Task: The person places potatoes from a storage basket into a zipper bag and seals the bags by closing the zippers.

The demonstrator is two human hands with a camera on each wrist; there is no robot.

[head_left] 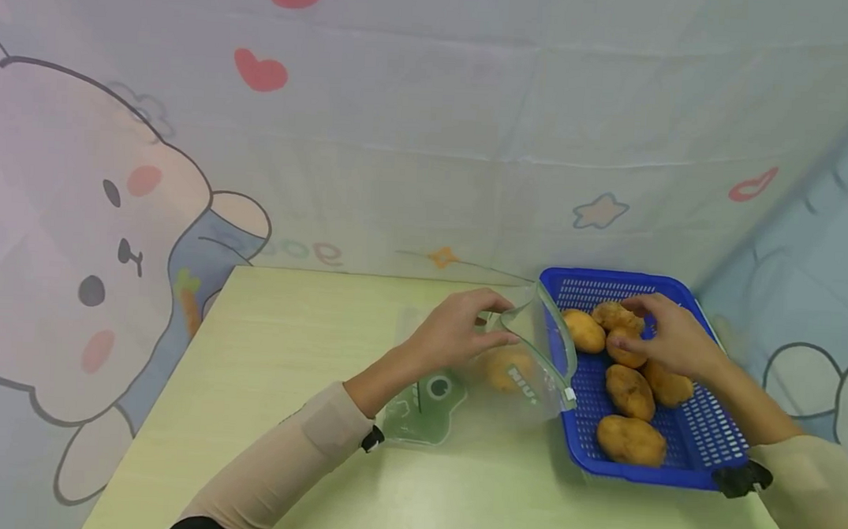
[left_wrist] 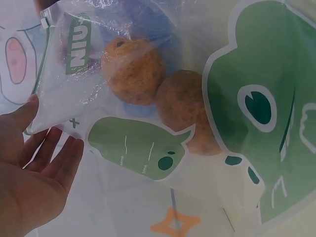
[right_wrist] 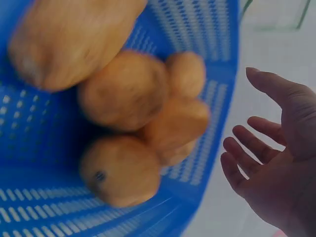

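On the green bench, blue basket of potatoes at right, clear zip bag just beside it, mouth facing the basket, long axis across the bench. Left hand pinching the bag's rim, probably propping it open; right hand loosely spread over a potato, nothing clasped.

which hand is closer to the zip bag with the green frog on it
Left. The left hand holds the zip bag by its open rim, while the right hand is off to the bag's right, over the potatoes in the blue basket.
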